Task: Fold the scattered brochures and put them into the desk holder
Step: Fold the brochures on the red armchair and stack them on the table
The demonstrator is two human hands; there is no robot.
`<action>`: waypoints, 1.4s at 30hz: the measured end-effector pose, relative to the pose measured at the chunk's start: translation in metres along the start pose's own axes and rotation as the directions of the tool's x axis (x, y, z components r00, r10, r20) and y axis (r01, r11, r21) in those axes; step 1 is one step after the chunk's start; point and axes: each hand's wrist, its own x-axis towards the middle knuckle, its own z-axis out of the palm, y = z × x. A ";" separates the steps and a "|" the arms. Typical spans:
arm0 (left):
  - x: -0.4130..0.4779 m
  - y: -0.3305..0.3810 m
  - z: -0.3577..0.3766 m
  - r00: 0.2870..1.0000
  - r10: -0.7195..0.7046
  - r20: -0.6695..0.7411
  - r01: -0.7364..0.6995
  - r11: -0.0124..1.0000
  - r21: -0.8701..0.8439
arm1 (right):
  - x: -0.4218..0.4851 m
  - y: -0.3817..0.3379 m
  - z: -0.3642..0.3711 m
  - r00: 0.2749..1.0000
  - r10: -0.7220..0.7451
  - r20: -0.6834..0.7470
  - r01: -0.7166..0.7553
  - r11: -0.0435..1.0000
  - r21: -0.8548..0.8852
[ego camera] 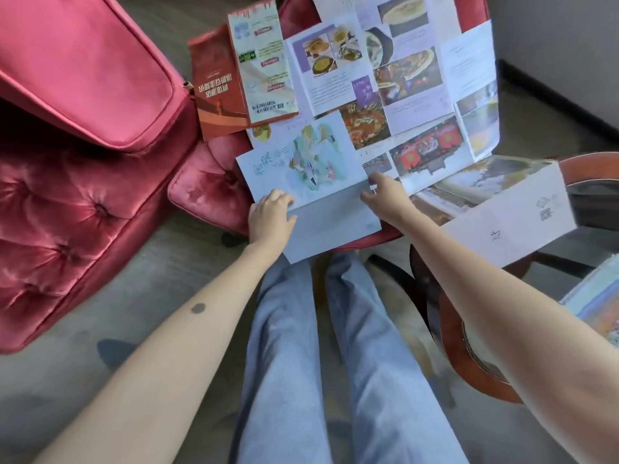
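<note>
Legs: we noted pale blue denim trouser legs (321, 363) nearest the camera, above grey floor.
Left hand: our left hand (269, 217) lay palm-down, fingers together, pressing the left edge of the pale illustrated paper brochure (301, 175).
Right hand: our right hand (383, 192) pinched that brochure's right edge at the crease.
Brochure: it lay partly folded on the red velvet cushioned stool (204, 185), near flap blank.
Beyond: unfolded food-photo brochures (402, 82) overlapped; a folded dark red leaflet (217, 85) and a cream leaflet (264, 61) sat left.
</note>
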 end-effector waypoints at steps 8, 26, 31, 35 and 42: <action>-0.010 0.002 -0.012 1.000 -0.007 -0.007 0.007 1.000 -0.006 | -0.024 -0.002 -0.005 0.983 -0.169 -0.068 0.181 0.942 0.283; -0.110 0.051 -0.072 0.955 0.266 -0.130 -0.282 0.951 -0.129 | -0.159 -0.038 -0.006 0.815 -0.492 -0.308 0.549 0.826 0.132; -0.124 0.067 -0.091 0.891 0.393 -0.228 -0.412 0.910 -0.042 | -0.179 -0.026 -0.031 0.756 -0.539 -0.372 0.611 0.785 0.104; -0.129 0.092 -0.116 0.786 0.516 -0.339 -0.543 0.840 0.020 | -0.178 0.002 -0.066 0.817 -0.123 -0.564 0.420 0.797 0.435; -0.154 0.141 -0.151 0.322 0.869 -0.376 -0.878 0.422 0.225 | -0.169 0.064 -0.112 0.916 0.014 0.400 -0.346 0.533 0.773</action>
